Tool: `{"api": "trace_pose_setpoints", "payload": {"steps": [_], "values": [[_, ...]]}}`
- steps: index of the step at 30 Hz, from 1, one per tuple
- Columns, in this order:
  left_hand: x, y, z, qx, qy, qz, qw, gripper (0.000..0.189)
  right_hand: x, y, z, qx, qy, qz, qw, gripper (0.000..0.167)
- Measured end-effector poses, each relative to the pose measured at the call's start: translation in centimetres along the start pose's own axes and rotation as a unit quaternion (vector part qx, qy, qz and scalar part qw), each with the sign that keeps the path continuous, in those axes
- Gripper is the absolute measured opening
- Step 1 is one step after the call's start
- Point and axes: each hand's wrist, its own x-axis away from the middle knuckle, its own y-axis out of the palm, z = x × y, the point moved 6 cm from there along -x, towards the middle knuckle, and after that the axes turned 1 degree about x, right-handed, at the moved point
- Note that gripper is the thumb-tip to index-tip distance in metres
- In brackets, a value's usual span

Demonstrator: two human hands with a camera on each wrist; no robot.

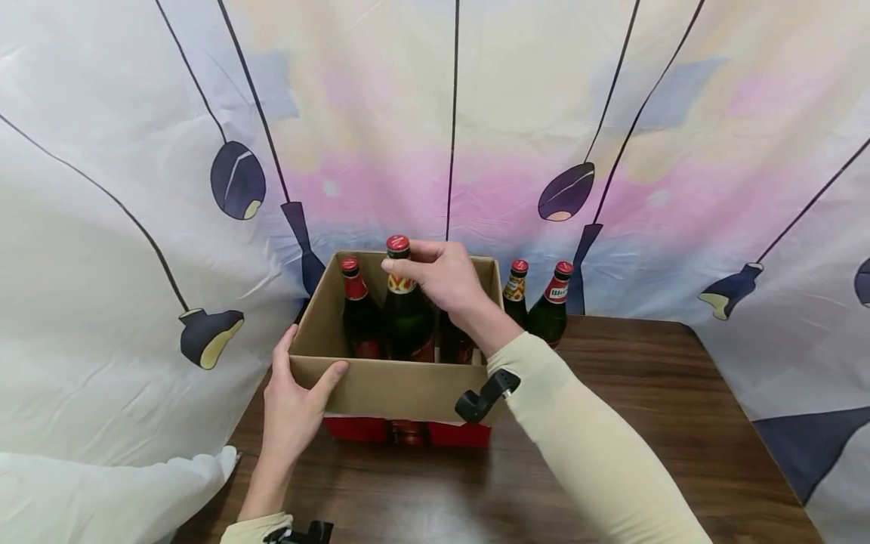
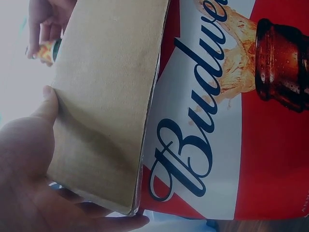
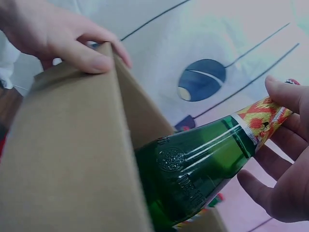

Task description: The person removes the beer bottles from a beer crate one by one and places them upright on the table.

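An open cardboard carton [image 1: 394,389] stands on the table, with red Budweiser print [image 2: 270,159] on its side below the folded-out brown flap. My left hand [image 1: 292,404] grips the carton's near left corner, thumb over the edge. With thumb and fingers my right hand [image 1: 448,279] pinches the neck of a green glass bottle [image 1: 408,325], which has a red cap and a yellow-and-red neck label. Its lower part is inside the carton, hidden by the front wall. To its left in the carton is a dark bottle [image 1: 360,313] with a red neck label; another dark bottle [image 1: 454,340] shows under my right wrist.
Two more capped bottles stand beyond the carton's right side, one with a patterned neck label [image 1: 514,291] and one with a red label [image 1: 547,310]. The brown wooden table [image 1: 652,393] extends to the right. A printed curtain [image 1: 394,113] hangs close behind.
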Motion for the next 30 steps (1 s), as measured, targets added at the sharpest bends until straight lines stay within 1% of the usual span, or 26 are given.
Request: {"api": "trace_pose_setpoints", "payload": {"steps": [5, 10, 13, 19, 23, 26, 28, 30], "values": [[-0.2, -0.1, -0.1, -0.002, 0.009, 0.006, 0.9999, 0.097, -0.1, -2.0, -1.7, -0.004, -0.008, 0.015, 0.9998, 0.036], [-0.4, 0.0, -0.2, -0.001, 0.010, 0.003, 0.9999, 0.097, 0.0, -4.3, -3.5, -0.019, -0.025, 0.036, 0.9988, 0.036], [-0.5, 0.1, -0.3, 0.000, 0.010, 0.006, 0.9999, 0.097, 0.0, -5.7, -4.6, -0.022, -0.027, 0.049, 0.9982, 0.036], [-0.6, 0.2, -0.4, 0.005, 0.012, 0.007, 0.9999, 0.095, 0.1, -8.7, -7.6, -0.045, -0.034, 0.082, 0.9950, 0.036], [-0.5, 0.1, -0.4, 0.007, 0.011, 0.006, 0.9999, 0.096, 0.4, -11.1, -10.3, -0.089, -0.054, 0.110, 0.9885, 0.034], [-0.5, 0.1, -0.5, 0.008, 0.011, 0.004, 0.9999, 0.096, 0.9, -13.1, -12.1, -0.129, -0.076, 0.129, 0.9803, 0.030], [-0.4, 0.1, -0.5, 0.008, 0.011, 0.002, 0.9999, 0.096, 1.3, -14.6, -13.0, -0.148, -0.093, 0.141, 0.9745, 0.026], [-0.4, 0.1, -0.5, 0.006, 0.010, 0.001, 0.9999, 0.097, 1.7, -16.1, -13.4, -0.161, -0.104, 0.153, 0.9693, 0.024]]}}
